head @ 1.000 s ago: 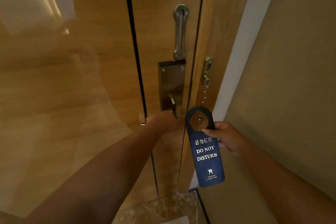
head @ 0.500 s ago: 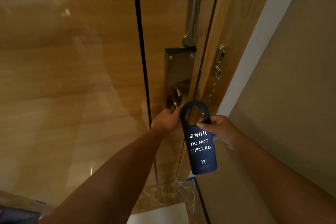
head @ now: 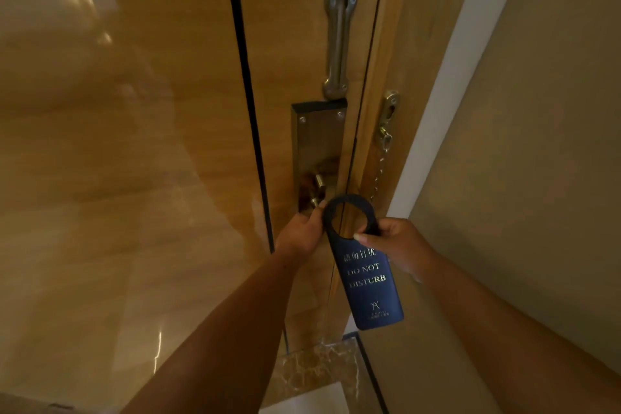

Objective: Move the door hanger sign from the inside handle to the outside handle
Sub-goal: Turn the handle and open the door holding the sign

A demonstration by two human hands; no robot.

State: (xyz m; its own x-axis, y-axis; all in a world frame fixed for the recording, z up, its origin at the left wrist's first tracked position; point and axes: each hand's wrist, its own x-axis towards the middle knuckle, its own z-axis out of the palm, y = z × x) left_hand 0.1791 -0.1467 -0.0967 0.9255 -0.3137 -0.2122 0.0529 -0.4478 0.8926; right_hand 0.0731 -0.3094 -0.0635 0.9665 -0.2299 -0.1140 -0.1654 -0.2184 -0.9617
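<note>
Sign: I have the dark blue door hanger sign [head: 364, 274] off the handle and held in the air in front of the door edge, just right of the lock plate [head: 317, 148].
Sign axis: its long axis runs near vertical, with the bottom end leaning a little to the right.
Sign direction: the round hanging hole is at the top and the logo end points down toward the floor; the printed face with "DO NOT DISTURB" is turned toward me.
Right hand: my right hand [head: 398, 245] pinches the sign at the right side of the ring, thumb across the front just under the hole, the other fingers curled behind it.
Left hand: my left hand [head: 302, 232] is closed around the inside handle [head: 318, 190] at the foot of the plate; the fingers wrap out of my sight, so I cannot tell how tight the grip is.
Ring and left hand: the left rim of the ring sits right against my left hand.
Door: the wooden door [head: 302, 44] looks shut or nearly so against its frame; I cannot tell which.
Above the plate: a metal swing-bar guard [head: 338, 40] stands upright.
Frame: a security chain [head: 383, 158] hangs down from its mount on the frame.
Containers: I see none.
</note>
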